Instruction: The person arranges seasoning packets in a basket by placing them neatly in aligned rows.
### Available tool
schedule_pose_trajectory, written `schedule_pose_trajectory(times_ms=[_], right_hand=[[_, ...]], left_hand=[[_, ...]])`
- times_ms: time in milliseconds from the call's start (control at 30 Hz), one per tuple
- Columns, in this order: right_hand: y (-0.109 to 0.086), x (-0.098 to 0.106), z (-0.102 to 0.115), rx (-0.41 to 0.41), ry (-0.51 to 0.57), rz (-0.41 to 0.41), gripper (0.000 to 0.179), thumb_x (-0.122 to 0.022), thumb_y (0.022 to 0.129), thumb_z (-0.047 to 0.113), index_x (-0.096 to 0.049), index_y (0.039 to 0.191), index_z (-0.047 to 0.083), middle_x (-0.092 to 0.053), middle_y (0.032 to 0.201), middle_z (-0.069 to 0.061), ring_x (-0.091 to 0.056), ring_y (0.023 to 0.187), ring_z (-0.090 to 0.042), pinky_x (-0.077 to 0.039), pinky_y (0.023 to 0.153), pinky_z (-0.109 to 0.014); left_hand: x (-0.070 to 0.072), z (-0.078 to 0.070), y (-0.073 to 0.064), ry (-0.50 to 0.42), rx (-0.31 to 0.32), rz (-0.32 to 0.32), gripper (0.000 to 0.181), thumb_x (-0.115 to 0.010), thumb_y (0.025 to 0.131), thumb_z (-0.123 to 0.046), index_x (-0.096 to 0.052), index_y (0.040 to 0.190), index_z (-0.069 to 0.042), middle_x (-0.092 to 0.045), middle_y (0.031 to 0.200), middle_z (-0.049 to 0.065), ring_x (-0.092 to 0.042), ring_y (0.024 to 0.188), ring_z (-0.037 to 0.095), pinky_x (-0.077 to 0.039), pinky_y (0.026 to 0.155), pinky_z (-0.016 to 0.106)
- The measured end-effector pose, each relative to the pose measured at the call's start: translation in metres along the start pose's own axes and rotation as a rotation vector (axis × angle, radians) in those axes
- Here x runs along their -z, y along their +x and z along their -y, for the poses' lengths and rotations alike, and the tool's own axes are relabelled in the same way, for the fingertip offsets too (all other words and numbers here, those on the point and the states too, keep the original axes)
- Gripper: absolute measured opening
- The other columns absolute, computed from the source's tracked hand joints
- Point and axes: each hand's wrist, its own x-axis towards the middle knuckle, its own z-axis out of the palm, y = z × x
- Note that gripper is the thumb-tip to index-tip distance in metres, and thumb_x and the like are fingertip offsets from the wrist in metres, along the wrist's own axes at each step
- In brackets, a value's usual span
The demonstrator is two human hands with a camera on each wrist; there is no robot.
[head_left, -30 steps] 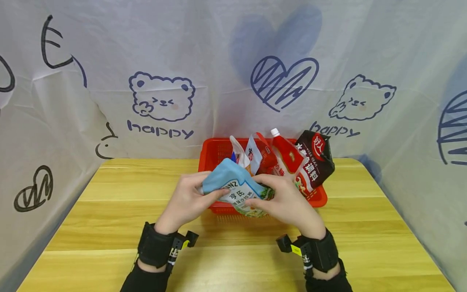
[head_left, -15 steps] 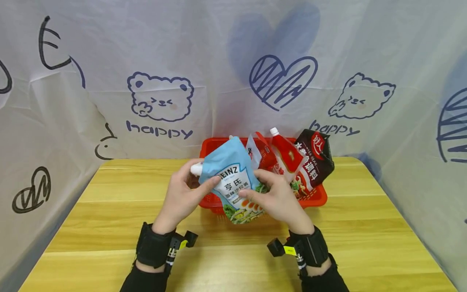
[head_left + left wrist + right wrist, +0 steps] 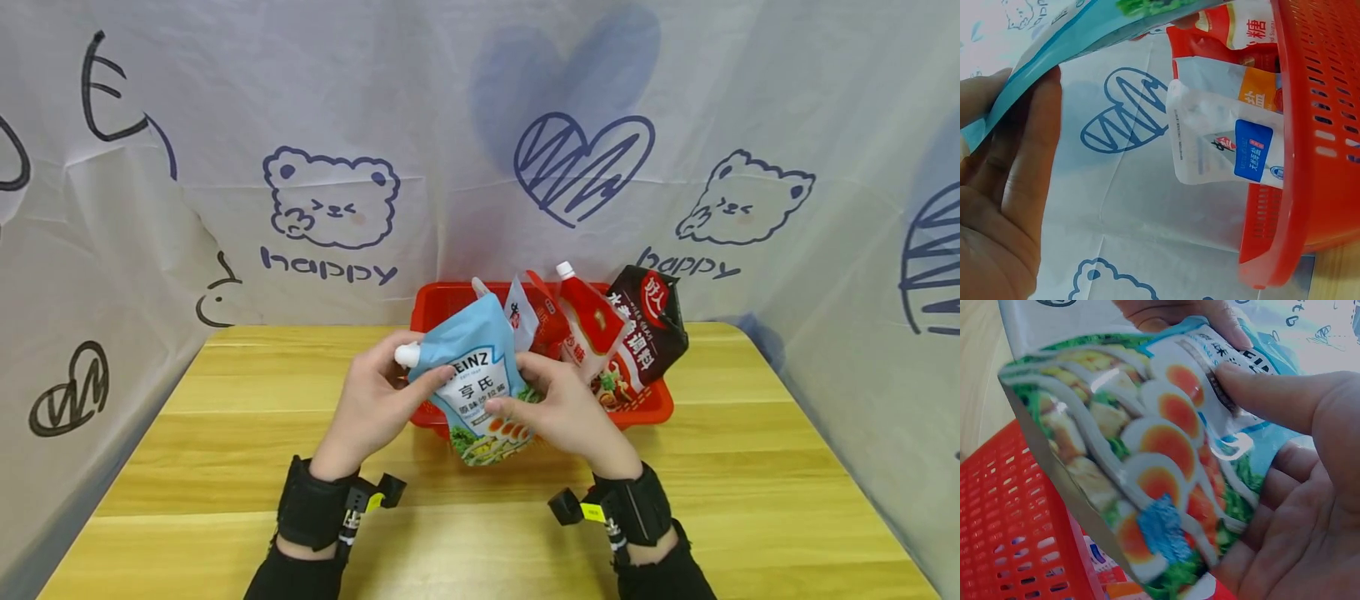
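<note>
Both hands hold a light-blue Heinz salad dressing pouch (image 3: 480, 379) in front of the basket, its printed face turned up. My left hand (image 3: 375, 398) pinches the upper left side, thumb on the front and fingers behind, next to the white cap (image 3: 407, 355). On the other side my right hand (image 3: 562, 408) grips the pouch's right edge, thumb across the label. The right wrist view shows the lower pouch (image 3: 1147, 444) with its egg picture close up. In the left wrist view the fingers (image 3: 1032, 144) lie behind the pouch.
Behind the pouch stands a red plastic basket (image 3: 435, 304) on a wooden table (image 3: 225, 467). It holds a black seasoning packet (image 3: 645, 325), a red spouted pouch (image 3: 592, 312) and white salt packets (image 3: 1222, 137). A white cloth with drawings (image 3: 450, 192) hangs behind.
The pouch has come up out of its tilt over the basket, turned so its label faces the head camera, and moved slightly left and nearer. The right hand has shifted left with it.
</note>
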Motion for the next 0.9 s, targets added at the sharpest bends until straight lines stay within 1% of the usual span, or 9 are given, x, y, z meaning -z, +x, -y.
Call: schedule_pose_trajectory(times_ms=[100, 233, 367, 467, 567, 633, 733, 800, 900], right_hand=[[-0.002, 0.003, 0.001, -0.018, 0.002, 0.016, 0.044, -0.079, 0.094, 0.013, -0.065, 0.134, 0.002, -0.073, 0.119, -0.013, -0.072, 0.102, -0.024, -0.060, 0.091, -0.039], [-0.004, 0.007, 0.002, -0.032, 0.017, 0.033, 0.043, -0.078, 0.095, 0.014, -0.066, 0.135, 0.004, -0.072, 0.124, -0.012, -0.072, 0.107, -0.027, -0.059, 0.095, -0.044], [-0.006, 0.013, 0.003, 0.000, 0.013, 0.011, 0.039, -0.077, 0.095, 0.012, -0.068, 0.131, 0.004, -0.073, 0.123, -0.012, -0.072, 0.109, -0.026, -0.059, 0.095, -0.041], [-0.010, 0.021, 0.004, 0.045, 0.018, -0.049, 0.033, -0.076, 0.095, 0.009, -0.070, 0.127, 0.004, -0.074, 0.119, -0.010, -0.072, 0.106, -0.024, -0.059, 0.093, -0.037], [-0.016, 0.033, 0.003, 0.076, 0.031, -0.139, 0.027, -0.075, 0.096, 0.007, -0.072, 0.123, 0.005, -0.075, 0.115, -0.007, -0.073, 0.102, -0.022, -0.060, 0.090, -0.034], [-0.022, 0.043, 0.001, 0.089, 0.038, -0.206, 0.025, -0.073, 0.097, 0.005, -0.071, 0.122, 0.005, -0.075, 0.113, -0.008, -0.074, 0.099, -0.023, -0.060, 0.089, -0.033], [-0.036, 0.059, -0.006, 0.062, 0.006, -0.314, 0.024, -0.072, 0.098, 0.007, -0.071, 0.122, 0.005, -0.076, 0.113, -0.009, -0.074, 0.098, -0.022, -0.060, 0.088, -0.029], [-0.045, 0.069, -0.013, 0.038, -0.025, -0.366, 0.024, -0.071, 0.099, 0.008, -0.070, 0.123, 0.003, -0.076, 0.113, -0.010, -0.074, 0.098, -0.020, -0.060, 0.087, -0.027], [-0.059, 0.083, -0.024, -0.010, -0.148, -0.433, 0.023, -0.071, 0.100, 0.012, -0.070, 0.121, 0.004, -0.075, 0.111, -0.011, -0.072, 0.097, -0.011, -0.058, 0.084, -0.020]], left_hand=[[-0.003, -0.001, 0.000, 0.027, -0.028, -0.005, 0.032, -0.079, 0.086, 0.008, -0.068, 0.115, 0.003, -0.072, 0.105, 0.014, -0.073, 0.084, 0.020, -0.063, 0.075, 0.033], [-0.003, -0.004, 0.000, 0.062, -0.044, -0.043, 0.030, -0.079, 0.084, 0.010, -0.069, 0.112, 0.003, -0.072, 0.103, 0.013, -0.072, 0.085, 0.016, -0.063, 0.075, 0.030], [0.001, -0.008, 0.001, 0.049, -0.043, -0.065, 0.028, -0.077, 0.085, 0.013, -0.068, 0.110, 0.003, -0.070, 0.103, 0.013, -0.069, 0.086, 0.015, -0.062, 0.075, 0.029], [0.006, -0.012, 0.005, 0.061, -0.041, -0.060, 0.024, -0.074, 0.087, 0.013, -0.067, 0.108, 0.003, -0.069, 0.102, 0.013, -0.067, 0.087, 0.015, -0.061, 0.076, 0.027], [0.013, -0.015, 0.014, 0.073, -0.026, -0.050, 0.021, -0.070, 0.091, 0.013, -0.065, 0.109, 0.003, -0.067, 0.103, 0.012, -0.065, 0.085, 0.015, -0.060, 0.074, 0.024], [0.017, -0.017, 0.021, 0.058, -0.007, -0.038, 0.019, -0.067, 0.093, 0.014, -0.063, 0.109, 0.005, -0.065, 0.104, 0.011, -0.065, 0.083, 0.015, -0.059, 0.074, 0.024], [0.025, -0.018, 0.033, 0.032, 0.019, -0.011, 0.018, -0.063, 0.095, 0.015, -0.059, 0.110, 0.009, -0.062, 0.104, 0.010, -0.065, 0.084, 0.014, -0.059, 0.074, 0.024], [0.031, -0.018, 0.041, 0.032, 0.029, 0.019, 0.018, -0.062, 0.095, 0.016, -0.057, 0.111, 0.010, -0.061, 0.103, 0.009, -0.065, 0.084, 0.014, -0.059, 0.074, 0.024], [0.040, -0.017, 0.055, 0.057, 0.009, 0.080, 0.022, -0.062, 0.094, 0.017, -0.058, 0.114, 0.008, -0.061, 0.105, 0.010, -0.065, 0.081, 0.016, -0.058, 0.072, 0.025]])
